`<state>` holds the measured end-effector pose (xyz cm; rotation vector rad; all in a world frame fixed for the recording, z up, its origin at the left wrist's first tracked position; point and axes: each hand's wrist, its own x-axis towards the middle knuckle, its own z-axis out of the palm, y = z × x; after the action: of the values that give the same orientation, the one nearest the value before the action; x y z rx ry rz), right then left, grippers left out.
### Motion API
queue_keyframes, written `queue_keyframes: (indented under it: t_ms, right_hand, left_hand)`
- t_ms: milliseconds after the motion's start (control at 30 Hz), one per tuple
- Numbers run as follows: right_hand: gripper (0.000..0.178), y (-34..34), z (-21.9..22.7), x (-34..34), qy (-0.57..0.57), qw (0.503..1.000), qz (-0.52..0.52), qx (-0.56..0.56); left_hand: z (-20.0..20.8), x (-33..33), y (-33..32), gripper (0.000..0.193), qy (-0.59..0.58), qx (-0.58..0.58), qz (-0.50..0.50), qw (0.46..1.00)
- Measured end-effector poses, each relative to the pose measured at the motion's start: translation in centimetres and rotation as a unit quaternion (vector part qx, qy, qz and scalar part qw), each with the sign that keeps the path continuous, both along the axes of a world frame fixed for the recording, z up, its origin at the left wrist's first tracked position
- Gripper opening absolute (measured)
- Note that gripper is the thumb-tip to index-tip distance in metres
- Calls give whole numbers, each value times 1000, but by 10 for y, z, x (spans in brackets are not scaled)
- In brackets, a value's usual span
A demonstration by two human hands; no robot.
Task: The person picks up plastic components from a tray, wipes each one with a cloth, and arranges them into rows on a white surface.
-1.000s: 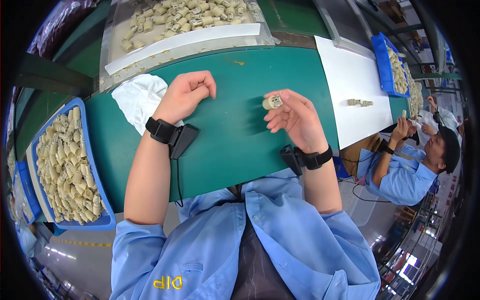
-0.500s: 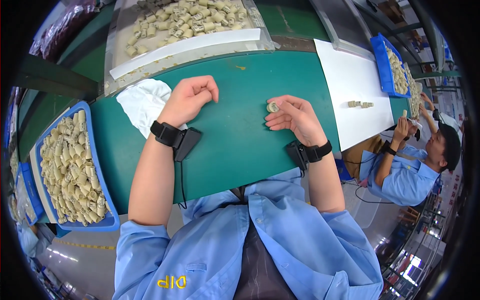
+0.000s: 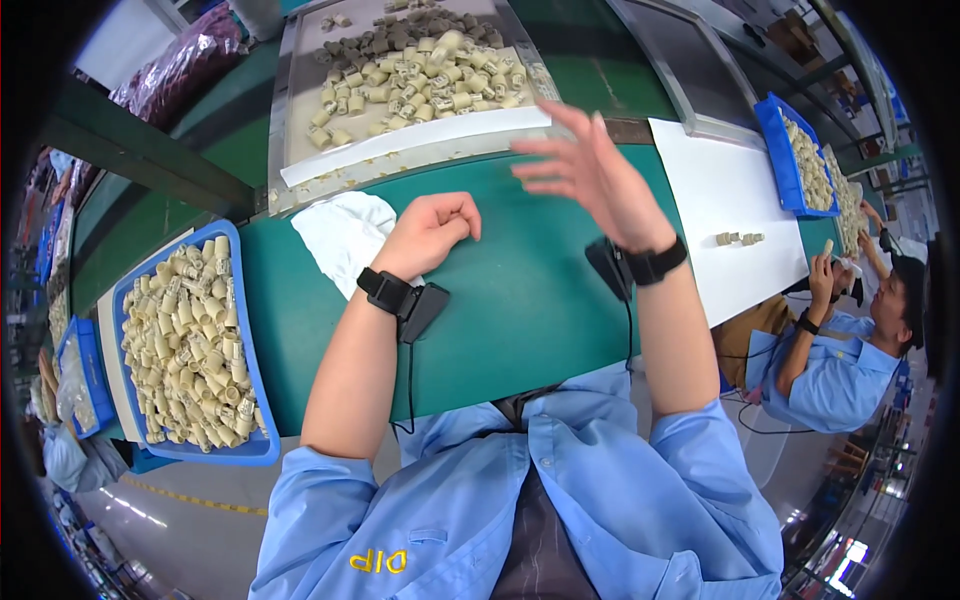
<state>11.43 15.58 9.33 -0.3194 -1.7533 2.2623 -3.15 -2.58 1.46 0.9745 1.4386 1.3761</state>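
Right hand (image 3: 608, 190) up off the green surface (image 3: 520, 310), fingers spread wide and slightly blurred, nothing seen in the grip. Fingertips show against the near right corner of a shallow tray (image 3: 292, 193) – contact with the rim, cannot tell. Left hand (image 3: 428, 235) low over the surface, left of the middle, fingers loosely curled with the thumb by the index; can't tell if anything sits inside the curl.

Tray is beyond both hands, white strip (image 3: 420, 146) along its near edge. Beige pieces (image 3: 400, 98), short and cylindrical, lie heaped in it, with grey pieces (image 3: 385, 42) behind them toward the far side. One pale piece (image 3: 448, 45) over the heap is blurred; resting or in the air, cannot tell.

Crumpled white cloth (image 3: 340, 238) lies just beside the left hand. Farther left, a blue bin (image 3: 263, 447) full of similar beige cylinders (image 3: 190, 350), jumbled at all angles. To the right, a white sheet (image 3: 705, 205) carries a few small pieces (image 3: 738, 239) in a short row – well apart from the right hand. Second blue bin (image 3: 778, 165) past the sheet, also filled. Black strap on each wrist. Co-worker (image 3: 835, 370) at far right, blue shirt and dark cap, hands raised.
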Motion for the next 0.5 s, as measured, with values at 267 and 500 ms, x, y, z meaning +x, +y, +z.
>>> queue_keyframes:
  t_ms: [267,500]
  right_hand:
    - [50,-11,-59,93,-113,991,28,-65]
    - [37,-1,-85,106,-8,980,-17,-200]
  left_hand:
    - [-3,-1,-1,12,11,1,-7,1000]
    - [4,3,-2,11,67,-4,6,998]
